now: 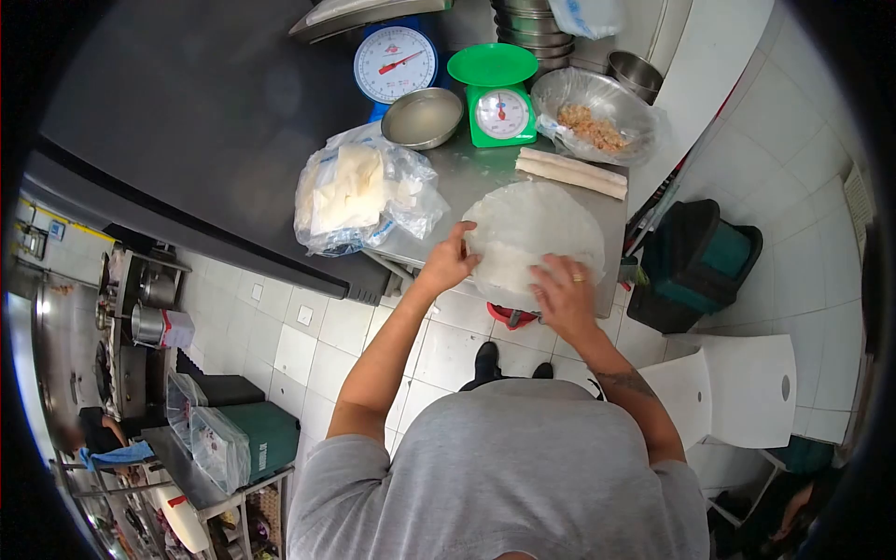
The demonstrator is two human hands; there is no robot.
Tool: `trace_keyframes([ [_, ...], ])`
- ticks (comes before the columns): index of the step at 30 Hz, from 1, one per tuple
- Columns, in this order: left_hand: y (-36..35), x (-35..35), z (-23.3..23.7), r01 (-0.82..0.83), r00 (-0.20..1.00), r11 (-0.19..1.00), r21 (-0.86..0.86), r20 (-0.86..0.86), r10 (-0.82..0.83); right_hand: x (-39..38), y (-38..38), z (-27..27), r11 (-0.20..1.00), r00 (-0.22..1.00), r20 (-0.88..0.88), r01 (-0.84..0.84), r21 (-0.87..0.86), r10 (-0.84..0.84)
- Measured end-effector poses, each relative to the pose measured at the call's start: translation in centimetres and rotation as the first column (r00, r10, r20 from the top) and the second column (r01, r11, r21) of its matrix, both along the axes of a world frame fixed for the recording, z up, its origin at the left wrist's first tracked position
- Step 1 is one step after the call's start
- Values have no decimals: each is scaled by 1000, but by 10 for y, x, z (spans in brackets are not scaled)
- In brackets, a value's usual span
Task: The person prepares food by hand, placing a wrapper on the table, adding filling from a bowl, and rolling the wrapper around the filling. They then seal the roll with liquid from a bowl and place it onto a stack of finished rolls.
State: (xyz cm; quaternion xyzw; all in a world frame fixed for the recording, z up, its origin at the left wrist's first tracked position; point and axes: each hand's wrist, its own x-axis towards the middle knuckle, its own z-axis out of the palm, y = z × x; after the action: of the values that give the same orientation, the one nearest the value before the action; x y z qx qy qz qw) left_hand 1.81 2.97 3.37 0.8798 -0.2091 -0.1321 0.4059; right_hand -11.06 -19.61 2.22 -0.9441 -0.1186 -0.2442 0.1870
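A large round, thin, translucent white wrapper sheet [541,219] lies on the metal table, with a whiter piece [504,273] on its near part. My left hand [450,259] touches the sheet's left edge, thumb and forefinger apart. Over the near right part of the sheet, my right hand [564,293] rests with its fingers spread; a ring shows on one finger. What lies under those fingertips is hidden. Beyond the sheet are long pale rolls [571,174], side by side. To the left, a plastic bag [411,191] holds a stack of cream-coloured sheets [347,191].
At the back stand a green scale [502,115], a blue scale [396,63], a metal bowl [423,119] and a plastic-lined bowl [644,117] with orange-brown crumbly filling [593,129]. A dark bin [695,266] and white chair [747,387] stand right of the table.
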Motion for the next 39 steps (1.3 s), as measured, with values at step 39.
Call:
trace_keyframes([
  [39,-13,-22,-28,-217,813,941,261,582,26,1,-79,-32,947,970,-13,241,213,-244],
])
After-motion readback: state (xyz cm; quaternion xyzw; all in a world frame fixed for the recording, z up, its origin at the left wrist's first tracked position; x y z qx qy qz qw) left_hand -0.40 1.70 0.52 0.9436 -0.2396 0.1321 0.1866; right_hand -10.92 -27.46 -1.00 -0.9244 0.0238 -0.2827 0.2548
